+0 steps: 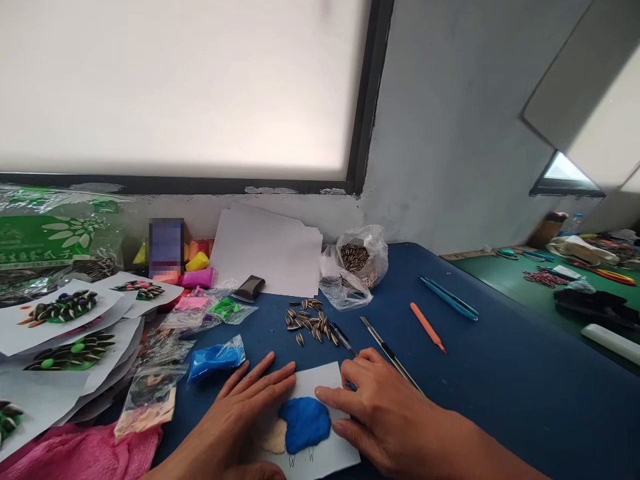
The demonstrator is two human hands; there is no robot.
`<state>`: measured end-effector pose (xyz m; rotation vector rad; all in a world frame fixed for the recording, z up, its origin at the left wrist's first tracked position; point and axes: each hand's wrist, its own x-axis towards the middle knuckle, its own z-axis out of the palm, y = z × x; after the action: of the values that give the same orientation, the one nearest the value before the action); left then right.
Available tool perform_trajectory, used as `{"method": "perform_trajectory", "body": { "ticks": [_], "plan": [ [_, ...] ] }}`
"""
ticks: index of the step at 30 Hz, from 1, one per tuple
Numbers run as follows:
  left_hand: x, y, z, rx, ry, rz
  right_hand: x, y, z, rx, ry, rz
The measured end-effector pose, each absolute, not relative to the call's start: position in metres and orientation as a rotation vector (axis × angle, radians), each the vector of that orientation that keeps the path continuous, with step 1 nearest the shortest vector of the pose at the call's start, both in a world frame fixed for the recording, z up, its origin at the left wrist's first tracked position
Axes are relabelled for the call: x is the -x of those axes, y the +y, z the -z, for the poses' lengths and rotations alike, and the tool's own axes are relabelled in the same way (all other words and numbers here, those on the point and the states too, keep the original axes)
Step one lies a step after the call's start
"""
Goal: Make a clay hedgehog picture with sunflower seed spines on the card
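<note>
Lying btwn L fingers (274, 383) & R fingers (338, 399), blue clay (307, 423), paper (331, 460) under

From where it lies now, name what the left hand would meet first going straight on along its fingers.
Probably the loose striped seeds, just beyond the left hand; exact depth is hard to judge.

I see a rounded clay patch (307, 425) in solid blue, beige clay lump (275, 437) at its left, white paper sheet (326, 375), far striped dark-and-pale seeds (320, 328), navy tabletop (493, 373).
</note>
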<state>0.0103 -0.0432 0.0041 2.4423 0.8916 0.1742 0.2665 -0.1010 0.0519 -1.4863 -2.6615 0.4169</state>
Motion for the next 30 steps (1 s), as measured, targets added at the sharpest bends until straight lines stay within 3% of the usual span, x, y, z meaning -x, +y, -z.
{"method": "perform_trajectory", "body": {
  "ticks": [13,30],
  "plan": [
    [-0.011,-0.038,0.003,-2.335,0.940,-0.099,-0.261,-0.110,-0.056,1.576,-2.685,-0.515],
    [-0.020,-0.048,-0.031,-2.215,1.034,-0.042,-0.260,-0.123,-0.064,1.589,-2.769,-0.507]
  ]
}}
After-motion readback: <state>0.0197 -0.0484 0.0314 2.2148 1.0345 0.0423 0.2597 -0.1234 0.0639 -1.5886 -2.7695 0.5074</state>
